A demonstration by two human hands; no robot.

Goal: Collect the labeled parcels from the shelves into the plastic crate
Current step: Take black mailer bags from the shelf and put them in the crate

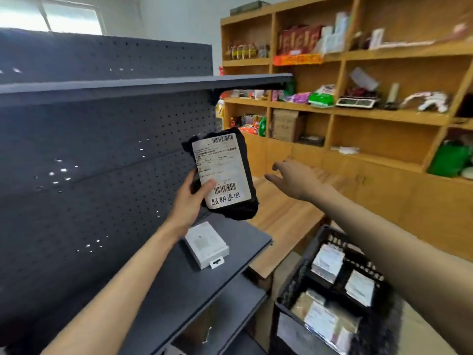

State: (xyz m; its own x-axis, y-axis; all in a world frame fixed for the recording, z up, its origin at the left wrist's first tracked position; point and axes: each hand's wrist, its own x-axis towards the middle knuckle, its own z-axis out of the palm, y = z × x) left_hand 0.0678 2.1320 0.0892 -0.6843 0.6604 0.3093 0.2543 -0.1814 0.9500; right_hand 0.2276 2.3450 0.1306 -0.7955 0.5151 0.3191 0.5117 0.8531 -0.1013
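My left hand [188, 201] grips a black parcel [239, 206] with a white barcode label, held upright in the air above the grey shelf [243, 234], thumb on the label. To the right of the parcel, my right hand [291, 178] is stretched out with relaxed fingers and holds nothing. A white boxed parcel [206, 244] lies flat on the grey shelf just below my left wrist. The black plastic crate [286, 326] stands at the lower right, under my right forearm, with several labeled parcels inside.
A dark grey pegboard shelving unit [102, 162] fills the left, with an upper shelf [153, 84] overhead. Wooden shelves [358, 111] full of goods line the right wall. A low wooden counter [284, 216] sits between the shelving and the crate.
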